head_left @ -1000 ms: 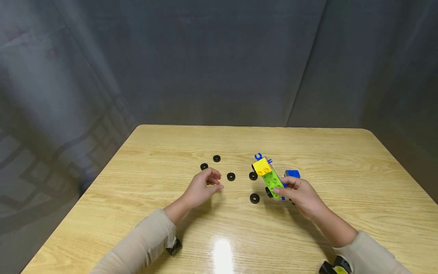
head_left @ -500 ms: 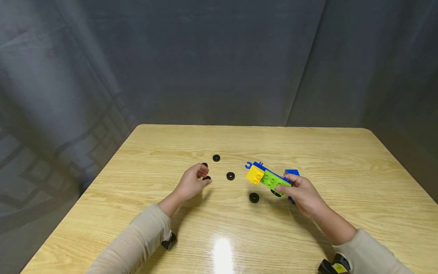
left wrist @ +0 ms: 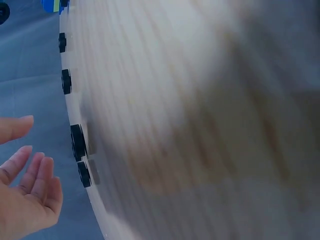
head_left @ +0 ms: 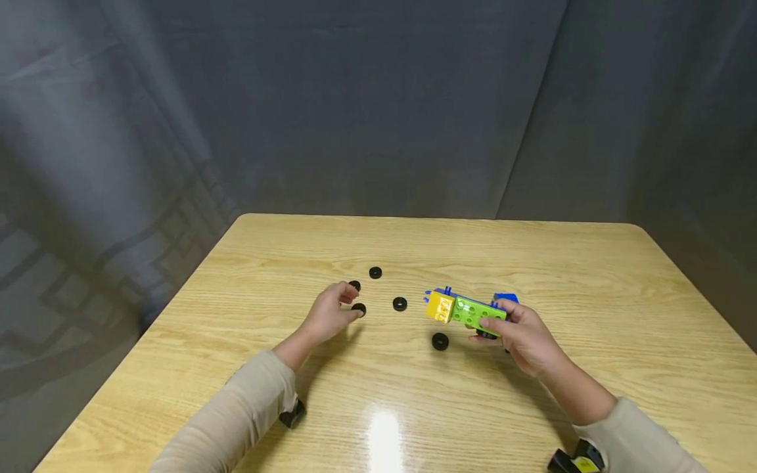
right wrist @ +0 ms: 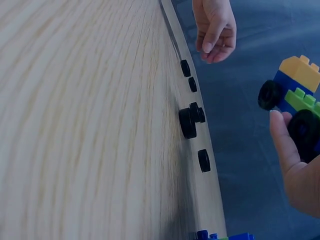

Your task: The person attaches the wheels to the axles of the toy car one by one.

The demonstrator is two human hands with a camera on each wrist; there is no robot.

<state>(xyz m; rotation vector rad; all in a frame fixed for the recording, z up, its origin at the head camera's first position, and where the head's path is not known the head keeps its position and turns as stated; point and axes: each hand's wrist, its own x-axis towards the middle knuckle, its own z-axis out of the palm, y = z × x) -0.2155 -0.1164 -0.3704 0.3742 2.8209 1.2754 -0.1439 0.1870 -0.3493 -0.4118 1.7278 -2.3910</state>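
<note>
My right hand [head_left: 526, 336] holds a toy brick car [head_left: 467, 311] just above the table, thumb on its green brick. The yellow brick [head_left: 439, 307] at the car's other end points left. In the right wrist view, black wheels [right wrist: 270, 95] show on its blue base. My left hand [head_left: 326, 316] hovers low over the table at the left with thumb and fingers spread, nothing between them. A loose black tire [head_left: 359, 309] lies right by its thumb tip; another tire [head_left: 355, 285] is just beyond the fingers. The left wrist view also shows the left hand's fingers [left wrist: 37, 175] loosely bent.
More loose tires lie on the wooden table [head_left: 266, 249]: a far one [head_left: 375, 272], a middle one [head_left: 399, 304] and a nearer one [head_left: 440, 341] below the car. A blue brick piece [head_left: 505, 297] sits behind my right hand. A grey curtain [head_left: 378, 118] hangs past the table's far edge.
My left hand has moved left to the tire by its thumb, then stayed there. My right hand has turned the car from steeply slanted to nearly level, its yellow end swinging left and toward me.
</note>
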